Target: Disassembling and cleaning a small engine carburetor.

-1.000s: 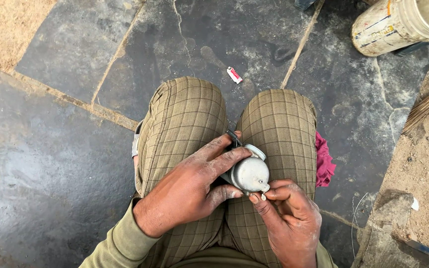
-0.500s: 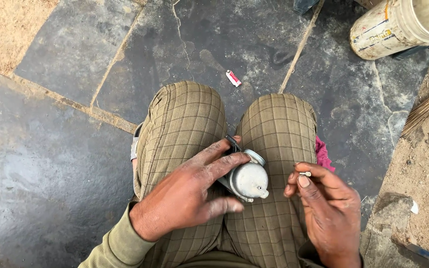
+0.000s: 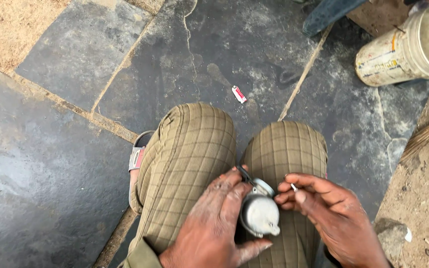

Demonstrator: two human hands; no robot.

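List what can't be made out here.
- Head view: the underside of the round metal part is hidden by the left hand.
- The small piece pinched by the right hand is too small to identify.
- The bucket is cut off by the right edge.

Left hand (image 3: pixel 214 228) fingers curled in grip, right hand (image 3: pixel 331 218) fingertips pinched, over knees

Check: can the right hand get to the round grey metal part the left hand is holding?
Probably yes. The right hand, pinching a small pin-like piece, sits beside the round grey metal part. The left hand grips it from the far side, leaving the near side uncovered.
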